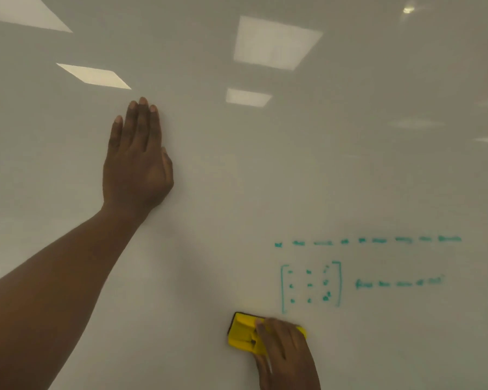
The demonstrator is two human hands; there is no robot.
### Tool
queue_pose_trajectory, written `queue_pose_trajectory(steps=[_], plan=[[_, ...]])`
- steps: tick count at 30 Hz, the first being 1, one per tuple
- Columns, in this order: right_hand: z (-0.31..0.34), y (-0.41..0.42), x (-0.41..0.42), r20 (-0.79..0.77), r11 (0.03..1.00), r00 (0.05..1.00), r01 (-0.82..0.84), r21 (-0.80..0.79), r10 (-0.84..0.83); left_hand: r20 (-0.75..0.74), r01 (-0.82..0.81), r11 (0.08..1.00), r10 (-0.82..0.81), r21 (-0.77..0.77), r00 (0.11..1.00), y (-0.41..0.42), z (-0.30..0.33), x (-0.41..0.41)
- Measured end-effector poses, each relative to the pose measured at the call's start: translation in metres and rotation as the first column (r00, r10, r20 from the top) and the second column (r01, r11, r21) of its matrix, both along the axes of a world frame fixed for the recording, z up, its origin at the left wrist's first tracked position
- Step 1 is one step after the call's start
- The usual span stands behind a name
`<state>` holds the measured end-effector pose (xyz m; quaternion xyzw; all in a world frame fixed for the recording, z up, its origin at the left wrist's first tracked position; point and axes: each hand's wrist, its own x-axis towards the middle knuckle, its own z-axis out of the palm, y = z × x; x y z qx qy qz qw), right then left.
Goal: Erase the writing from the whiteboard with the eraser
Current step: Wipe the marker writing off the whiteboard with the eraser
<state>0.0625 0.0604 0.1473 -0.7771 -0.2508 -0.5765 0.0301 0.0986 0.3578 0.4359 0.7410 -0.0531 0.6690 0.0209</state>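
Two hands are up against the whiteboard (350, 170) in the head view, which is the only view there is. The left hand (137, 161) lies flat on bare board in the upper left of the frame, fingers straight and close together, gripping nothing; it looks like a brace. The right hand (282, 350), at the bottom centre, is clamped over a yellow eraser (244, 332) whose dark pad faces the board and seems to be pressed to it.

All the green writing is to the right of and above the eraser: a line of text (369, 241) in the lower right of the frame, a bracketed grid of marks (310, 287) beneath it, and a short phrase (397, 283) beside the grid. The words are too blurred to read. The eraser sits just below and left of the grid's lower left corner, apart from the ink.

My guess is that the wiping of this block has yet to begin. A light or tilted stroke could smear the ink rather than lift it, and a narrow pass could leave the far end of the top line behind. No containers are in sight.
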Motion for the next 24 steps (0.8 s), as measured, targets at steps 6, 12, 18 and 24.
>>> queue_pose_trajectory(steps=[6,12,18,24], plan=[[-0.021,-0.04,0.0,-0.042,0.999,0.999,0.029,0.041,-0.027,-0.057,0.113,0.987,-0.107,0.114,0.993,-0.036,-0.014,-0.012],[0.04,-0.033,0.001,-0.033,0.997,0.999,-0.027,0.066,0.029,-0.05,0.155,0.961,-0.147,0.229,0.988,-0.096,-0.005,-0.009],[0.153,-0.018,0.003,0.044,0.966,0.996,-0.087,0.244,0.078,-0.105,0.139,0.973,-0.122,0.182,0.987,-0.108,-0.007,0.007],[0.191,-0.029,0.008,0.065,0.831,0.998,-0.034,0.556,-0.003,-0.063,0.133,0.972,-0.123,0.193,0.99,-0.107,-0.008,0.014]])
